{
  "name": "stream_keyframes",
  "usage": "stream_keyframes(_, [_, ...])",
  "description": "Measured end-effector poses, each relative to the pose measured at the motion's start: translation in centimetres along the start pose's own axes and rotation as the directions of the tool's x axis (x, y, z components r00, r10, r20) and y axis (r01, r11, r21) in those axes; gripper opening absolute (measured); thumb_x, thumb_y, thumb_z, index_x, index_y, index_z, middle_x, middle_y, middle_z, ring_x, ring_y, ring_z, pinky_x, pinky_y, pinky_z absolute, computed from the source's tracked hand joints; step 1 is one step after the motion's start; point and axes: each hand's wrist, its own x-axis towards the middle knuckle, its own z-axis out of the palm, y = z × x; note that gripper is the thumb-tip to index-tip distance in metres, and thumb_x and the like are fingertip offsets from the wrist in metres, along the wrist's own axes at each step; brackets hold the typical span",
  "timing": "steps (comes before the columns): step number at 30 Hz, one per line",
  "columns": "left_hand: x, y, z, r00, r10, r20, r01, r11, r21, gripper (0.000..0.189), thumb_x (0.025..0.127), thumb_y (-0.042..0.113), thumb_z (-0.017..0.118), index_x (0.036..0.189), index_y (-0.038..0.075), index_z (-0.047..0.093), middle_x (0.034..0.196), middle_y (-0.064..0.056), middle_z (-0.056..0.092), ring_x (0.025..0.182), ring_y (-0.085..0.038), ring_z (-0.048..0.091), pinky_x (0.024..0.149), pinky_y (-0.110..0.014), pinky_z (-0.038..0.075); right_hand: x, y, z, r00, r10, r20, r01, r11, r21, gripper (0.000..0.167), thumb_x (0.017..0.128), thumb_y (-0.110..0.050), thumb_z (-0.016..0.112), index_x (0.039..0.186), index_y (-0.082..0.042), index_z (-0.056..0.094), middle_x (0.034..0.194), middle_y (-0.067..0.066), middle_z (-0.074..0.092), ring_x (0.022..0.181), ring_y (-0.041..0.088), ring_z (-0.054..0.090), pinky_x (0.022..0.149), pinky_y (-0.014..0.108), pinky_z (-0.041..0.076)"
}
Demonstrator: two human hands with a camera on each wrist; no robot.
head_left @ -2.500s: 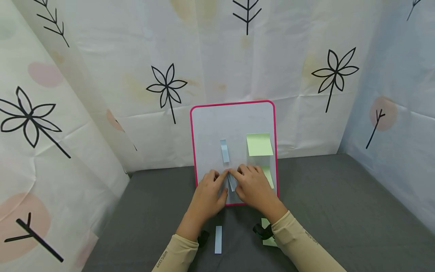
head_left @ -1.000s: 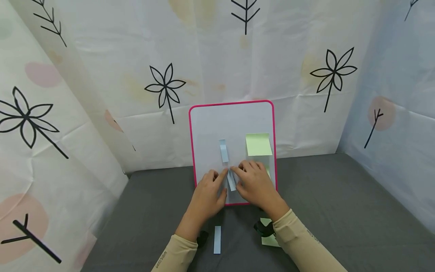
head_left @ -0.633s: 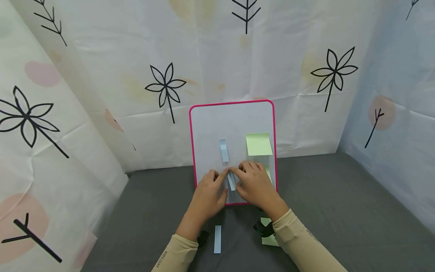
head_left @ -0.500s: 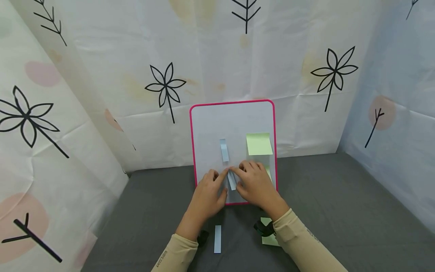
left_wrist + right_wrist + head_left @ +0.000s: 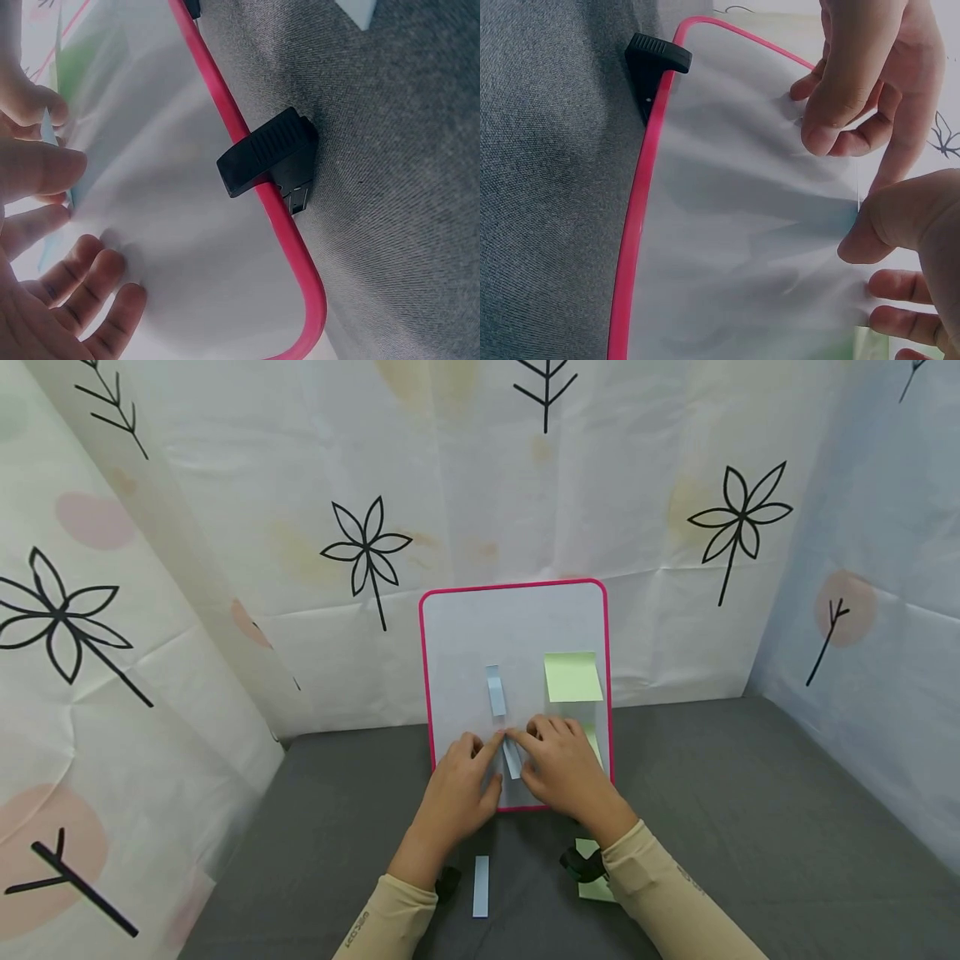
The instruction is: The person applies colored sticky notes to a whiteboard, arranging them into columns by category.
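A whiteboard (image 5: pixel 517 618) with a pink rim stands upright in front of me. My left hand (image 5: pixel 459 785) touches the top end of the lower blue paper strip (image 5: pixel 513 762) with an extended index finger, thumb held apart. From the other side, my right hand (image 5: pixel 566 768) presses the same end with its index fingertip. The strip hangs slightly tilted between both hands. Above it another blue strip (image 5: pixel 496 693) sticks to the board. One green sticky note (image 5: pixel 573 677) is at the board's right, and a second green note (image 5: pixel 592 739) below it is mostly hidden by my right hand.
On the grey tabletop (image 5: pixel 735 810) lie a third blue strip (image 5: pixel 481 887) and green paper (image 5: pixel 596 891), partly under my right wrist. Black clips (image 5: pixel 270 154) hold the board's lower edge. A patterned cloth backdrop (image 5: pixel 480 485) rises behind.
My right hand has shifted slightly up, covering more of the lower green note. Its index finger parted from the left one around a second ago, then came back. My left hand stays nearly still.
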Motion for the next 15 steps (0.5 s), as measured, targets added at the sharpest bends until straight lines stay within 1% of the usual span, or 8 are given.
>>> stream_keyframes(3, [0.02, -0.04, 0.01, 1.0, 0.008, -0.002, -0.008, 1.0, 0.001, 0.059, 0.093, 0.014, 0.078, 0.149, 0.011, 0.063, 0.099, -0.006, 0.057, 0.076, -0.014, 0.043, 0.065, -0.027, 0.041, -0.03, 0.05, -0.07, 1.0, 0.003, -0.001, -0.003, 1.0, -0.002, 0.043, 0.084, -0.011, 0.08, 0.127, -0.018, 0.077, 0.099, 0.005, 0.063, 0.091, 0.025, 0.061, 0.093, 0.053, 0.052])
stream_keyframes(12, [0.01, -0.18, 0.05, 1.0, 0.005, 0.0, -0.005, 1.0, -0.005, 0.056, 0.093, 0.015, 0.077, 0.146, 0.009, 0.065, 0.098, -0.006, 0.057, 0.077, -0.013, 0.043, 0.066, -0.027, 0.041, -0.03, 0.26, 0.02, 1.0, -0.004, -0.022, 0.004, 1.0, -0.005, 0.042, 0.084, -0.01, 0.081, 0.125, -0.016, 0.078, 0.099, 0.005, 0.064, 0.093, 0.025, 0.062, 0.093, 0.053, 0.051])
stream_keyframes(15, [0.04, -0.17, 0.05, 1.0, 0.004, 0.001, -0.004, 1.0, 0.001, 0.057, 0.093, 0.015, 0.077, 0.147, 0.01, 0.064, 0.099, -0.005, 0.057, 0.077, -0.013, 0.043, 0.065, -0.027, 0.041, -0.01, 0.25, 0.16, 1.0, -0.01, -0.025, 0.01, 1.0, -0.005, 0.041, 0.084, -0.011, 0.081, 0.125, -0.016, 0.078, 0.099, 0.005, 0.064, 0.093, 0.025, 0.062, 0.092, 0.053, 0.051])
